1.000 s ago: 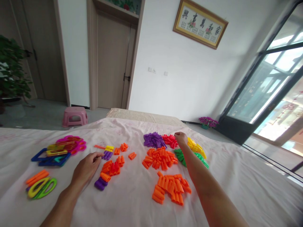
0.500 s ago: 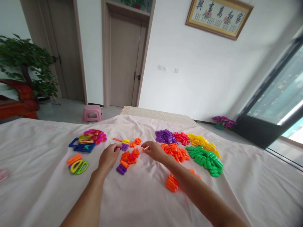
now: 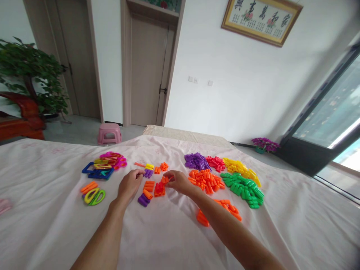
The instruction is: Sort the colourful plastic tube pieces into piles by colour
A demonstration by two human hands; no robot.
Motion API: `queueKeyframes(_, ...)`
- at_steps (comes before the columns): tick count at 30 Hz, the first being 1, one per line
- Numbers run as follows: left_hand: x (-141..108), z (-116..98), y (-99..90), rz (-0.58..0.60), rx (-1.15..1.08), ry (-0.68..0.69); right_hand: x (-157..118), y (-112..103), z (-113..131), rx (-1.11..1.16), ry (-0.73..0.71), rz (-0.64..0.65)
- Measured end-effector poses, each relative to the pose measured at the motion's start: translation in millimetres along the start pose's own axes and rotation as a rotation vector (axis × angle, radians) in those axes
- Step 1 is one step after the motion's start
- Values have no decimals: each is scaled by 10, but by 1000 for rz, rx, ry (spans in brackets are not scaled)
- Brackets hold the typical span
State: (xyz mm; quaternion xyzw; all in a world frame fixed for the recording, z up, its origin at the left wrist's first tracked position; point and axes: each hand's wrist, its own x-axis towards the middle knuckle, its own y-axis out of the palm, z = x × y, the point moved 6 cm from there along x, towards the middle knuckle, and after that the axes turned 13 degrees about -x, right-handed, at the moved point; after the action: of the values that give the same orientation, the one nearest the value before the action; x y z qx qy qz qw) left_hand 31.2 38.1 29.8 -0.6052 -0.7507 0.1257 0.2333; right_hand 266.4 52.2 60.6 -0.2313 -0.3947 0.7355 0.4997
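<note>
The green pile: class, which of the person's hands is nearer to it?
Right. The right hand is left of the green pile, with an orange pile between. The left hand is farther left, near small purple pieces.

Both bare forearms (image 3: 111, 227) stretch forward; the left hand (image 3: 131, 183) curls loosely, and the right hand (image 3: 178, 181), apart from it, points its fingers inward.

You have one purple pile (image 3: 196, 162), one red pile (image 3: 216, 164), one yellow pile (image 3: 242, 170), one green pile (image 3: 245, 189) and two big orange piles (image 3: 206, 181). You can also count one pink stool (image 3: 109, 128), one picture (image 3: 260, 21) and three wall plates (image 3: 210, 83).
</note>
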Motion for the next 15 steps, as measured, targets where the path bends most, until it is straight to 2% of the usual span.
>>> queueKeyframes(4,-6,1,-4,-24,-55,-6,-76,36,-103,357,99,-15)
queueKeyframes(8,-17,-111,30,-19,-300,37,-124,19,-114,443,120,-140)
queueKeyframes(10,-39,-207,92,49,-475,39,-145,7,-63,443,79,-207)
queueKeyframes(12,-82,-308,187,167,-616,8,-169,20,8,471,48,-251)
queueKeyframes(15,-163,-442,311,338,-709,-20,-210,76,122,552,48,-286)
